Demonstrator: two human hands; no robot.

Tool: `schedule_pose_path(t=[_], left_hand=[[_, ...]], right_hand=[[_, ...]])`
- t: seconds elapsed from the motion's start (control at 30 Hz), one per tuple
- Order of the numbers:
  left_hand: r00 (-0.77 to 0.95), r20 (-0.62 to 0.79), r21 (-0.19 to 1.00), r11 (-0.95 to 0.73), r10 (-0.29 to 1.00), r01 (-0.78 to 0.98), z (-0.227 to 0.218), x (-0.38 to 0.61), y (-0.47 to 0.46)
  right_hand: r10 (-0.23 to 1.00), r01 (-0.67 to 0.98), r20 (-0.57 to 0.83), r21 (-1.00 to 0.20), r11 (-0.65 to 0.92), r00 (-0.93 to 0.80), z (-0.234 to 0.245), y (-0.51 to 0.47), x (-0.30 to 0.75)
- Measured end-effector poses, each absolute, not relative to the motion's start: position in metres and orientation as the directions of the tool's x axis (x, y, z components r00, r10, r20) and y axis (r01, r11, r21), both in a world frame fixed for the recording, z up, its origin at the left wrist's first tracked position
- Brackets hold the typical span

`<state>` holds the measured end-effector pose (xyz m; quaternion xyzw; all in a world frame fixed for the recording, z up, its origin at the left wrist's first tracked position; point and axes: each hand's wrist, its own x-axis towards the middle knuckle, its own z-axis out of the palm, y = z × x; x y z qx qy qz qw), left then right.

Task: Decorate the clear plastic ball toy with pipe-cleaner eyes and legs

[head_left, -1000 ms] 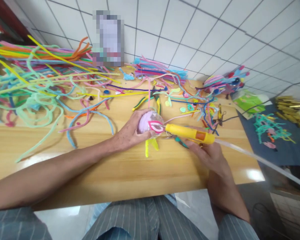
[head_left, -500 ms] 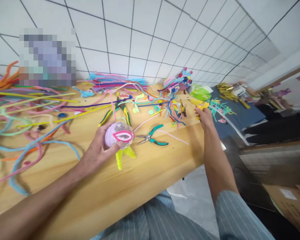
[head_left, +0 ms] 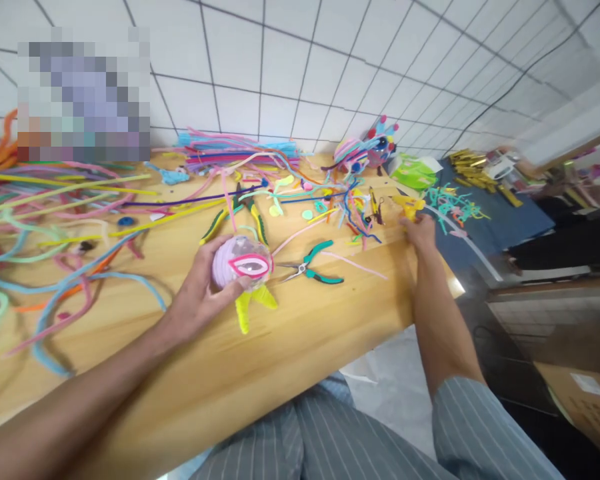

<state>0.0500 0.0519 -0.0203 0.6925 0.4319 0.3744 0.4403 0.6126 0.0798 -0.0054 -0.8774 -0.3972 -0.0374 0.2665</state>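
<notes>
My left hand is wrapped round a pink pipe-cleaner ball with a red-rimmed oval on its front and yellow-green legs hanging below it, just above the wooden table. My right hand is stretched out to the table's right edge and closed on the yellow glue gun, whose pale glue stick trails off to the right. Teal-handled pliers lie on the table between my two hands, right of the ball.
Several loose pipe cleaners in many colours cover the left and back of the table. A finished pipe-cleaner figure stands at the back. A dark blue mat with scraps and gold strips lies to the right. A cardboard box sits on the floor.
My right hand has carried the glue gun away from the ball to the table's right edge, uncovering the pliers. The view has swung to the right. My left hand still holds the ball.
</notes>
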Motion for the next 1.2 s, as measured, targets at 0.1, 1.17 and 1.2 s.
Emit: schedule_pose_path(t=[0.1,1.17,1.2], left_hand=[[0.341,0.153,0.933,-0.249,0.928,0.260,-0.021,0.051,0.054],[0.345,0.299,0.898,-0.385,0.890,0.215,-0.020,0.058,0.055],[0.346,0.303,0.897,-0.388,0.888,0.212,-0.021,0.058,0.055]], right_hand=[[0.669,0.707,0.263,-0.416,-0.571,0.695,0.000,0.046,0.591],[0.841,0.719,0.445,-0.470,0.512,-0.308,0.058,0.015,0.284],[0.863,0.720,0.406,-0.496,0.485,-0.301,0.058,0.015,0.286]])
